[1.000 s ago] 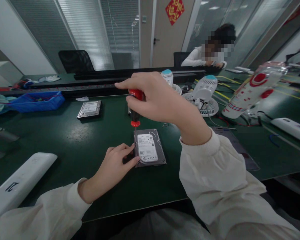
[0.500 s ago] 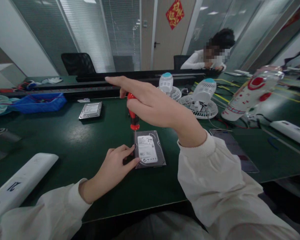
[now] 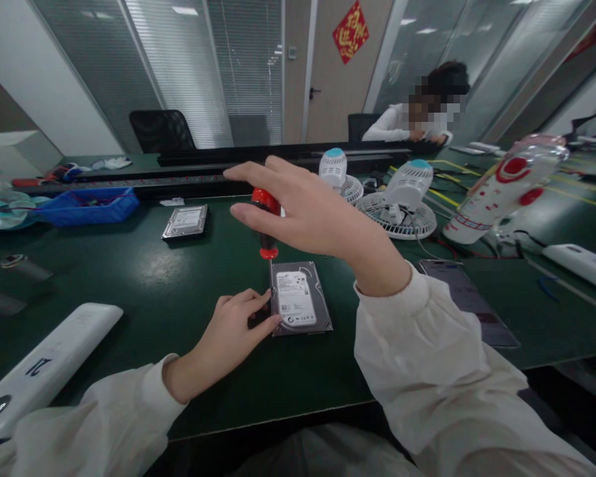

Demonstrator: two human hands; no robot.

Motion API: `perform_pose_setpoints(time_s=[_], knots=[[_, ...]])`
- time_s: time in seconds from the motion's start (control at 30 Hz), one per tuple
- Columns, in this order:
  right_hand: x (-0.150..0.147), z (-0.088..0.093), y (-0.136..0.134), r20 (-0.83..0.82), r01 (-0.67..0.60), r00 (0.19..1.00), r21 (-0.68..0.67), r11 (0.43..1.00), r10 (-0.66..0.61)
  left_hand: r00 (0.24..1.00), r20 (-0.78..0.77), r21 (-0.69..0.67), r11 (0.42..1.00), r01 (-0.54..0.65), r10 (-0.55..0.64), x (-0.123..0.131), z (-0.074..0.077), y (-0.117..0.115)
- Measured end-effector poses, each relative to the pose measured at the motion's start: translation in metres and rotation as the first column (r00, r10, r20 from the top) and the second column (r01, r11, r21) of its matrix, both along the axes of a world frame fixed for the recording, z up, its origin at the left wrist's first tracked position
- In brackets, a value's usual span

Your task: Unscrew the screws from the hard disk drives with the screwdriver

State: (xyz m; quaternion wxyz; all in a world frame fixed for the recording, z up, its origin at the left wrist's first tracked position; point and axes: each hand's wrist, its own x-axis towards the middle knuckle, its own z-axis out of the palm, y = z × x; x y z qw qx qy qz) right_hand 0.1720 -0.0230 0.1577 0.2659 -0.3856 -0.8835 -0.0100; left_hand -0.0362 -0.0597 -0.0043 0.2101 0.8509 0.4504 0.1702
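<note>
The right hand (image 3: 318, 212) is holding a red and black screwdriver (image 3: 268, 240) upright, its fingers lying loosely round the handle with the forefinger stretching out straight. The tip is resting at the far left corner of the hard drive (image 3: 298, 299), which is lying flat, label up, near the middle of the bench's near edge. The left hand (image 3: 233, 331) is bracing the drive: its half-curled fingers are not gripping, only pressing thumb and forefinger against the left side.

The work seems to be at an early stage. The drive's cover is sitting in place, and the screwdriver is working only on this one corner. The screws are too small to make out.

The dark green bench (image 3: 129, 278) is carrying a second hard drive (image 3: 185, 221) further back on the left, a blue tray (image 3: 92, 204) near the far left edge, two small white fans (image 3: 402, 199) towards the far right, and a long white casing (image 3: 44, 368) at the near left corner. Beyond the bench, another person (image 3: 412, 122) is sitting at the far side, in front of glass partitions with blinds.
</note>
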Motion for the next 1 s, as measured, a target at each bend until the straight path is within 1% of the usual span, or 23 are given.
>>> perform_pose_setpoints(time_s=[0.07,0.3,0.47,0.6,0.73,0.8,0.9,0.93,1.0], knots=[[0.002,-0.001,0.003,-0.027,0.022,0.999,0.003,1.0,-0.022,1.0,0.004,-0.005,1.0,0.003,-0.003,-0.001,0.0,0.0],[0.012,0.002,0.007,-0.053,-0.039,0.998,0.009,0.999,0.04,1.0,-0.015,-0.021,1.0,0.006,-0.007,0.0,0.002,-0.001],[0.008,0.004,0.004,-0.071,-0.064,0.996,-0.014,0.998,0.063,1.0,-0.006,-0.011,1.0,0.012,-0.012,0.001,0.005,-0.002],[0.005,0.002,0.006,-0.111,-0.108,0.988,0.019,0.994,0.109,1.0,-0.007,-0.005,1.0,0.001,-0.001,0.002,0.005,-0.002],[0.007,-0.002,0.01,-0.113,-0.154,0.982,-0.03,0.988,0.15,1.0,-0.015,-0.006,1.0,0.004,-0.004,0.002,0.004,-0.002],[0.007,-0.004,0.012,-0.113,-0.139,0.985,-0.044,0.989,0.133,1.0,-0.019,-0.004,1.0,0.005,-0.005,0.002,0.004,-0.002],[0.007,-0.005,0.014,-0.099,-0.098,0.99,-0.006,0.995,0.097,1.0,-0.022,0.007,1.0,0.001,-0.001,0.001,0.003,-0.002],[0.007,-0.005,0.014,-0.1,-0.097,0.99,0.01,0.995,0.097,1.0,-0.021,0.01,1.0,0.0,0.0,0.001,0.003,-0.002],[0.007,-0.005,0.013,-0.12,-0.136,0.983,0.014,0.991,0.137,1.0,-0.016,0.012,1.0,0.003,-0.003,0.001,0.003,-0.002]])
